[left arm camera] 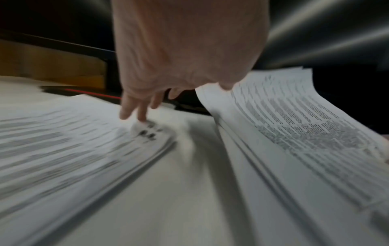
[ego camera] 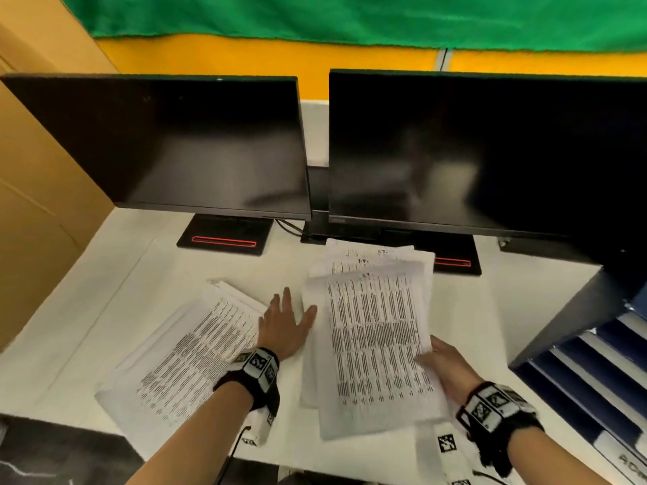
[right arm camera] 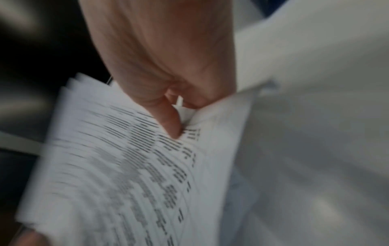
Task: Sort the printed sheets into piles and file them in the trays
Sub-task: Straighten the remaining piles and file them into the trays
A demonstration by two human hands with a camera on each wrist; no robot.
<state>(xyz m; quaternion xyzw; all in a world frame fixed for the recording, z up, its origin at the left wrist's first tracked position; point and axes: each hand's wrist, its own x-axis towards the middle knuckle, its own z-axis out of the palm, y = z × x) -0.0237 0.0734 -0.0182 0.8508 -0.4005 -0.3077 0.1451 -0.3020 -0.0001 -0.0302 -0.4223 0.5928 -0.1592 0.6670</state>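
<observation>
right hand (ego camera: pixel 444 362) pinching edge of thin printed stack (ego camera: pixel 376 344), left hand (ego camera: pixel 285 325) lying flat with fingers spread on smooth white tabletop (ego camera: pixel 147 274), bare strip showing between paper piles

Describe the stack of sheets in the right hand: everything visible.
The held stack is a sheaf of white sheets printed with dense columns of black text, too blurred to read. Its sheets are fanned unevenly, with offset edges showing at the far end near the right monitor's base. The right hand pinches its near right edge, thumb on top, fingers beneath. It bows upward, partly lifted off the white desk. The left hand lies open beside its left edge, between it and the left pile.
</observation>
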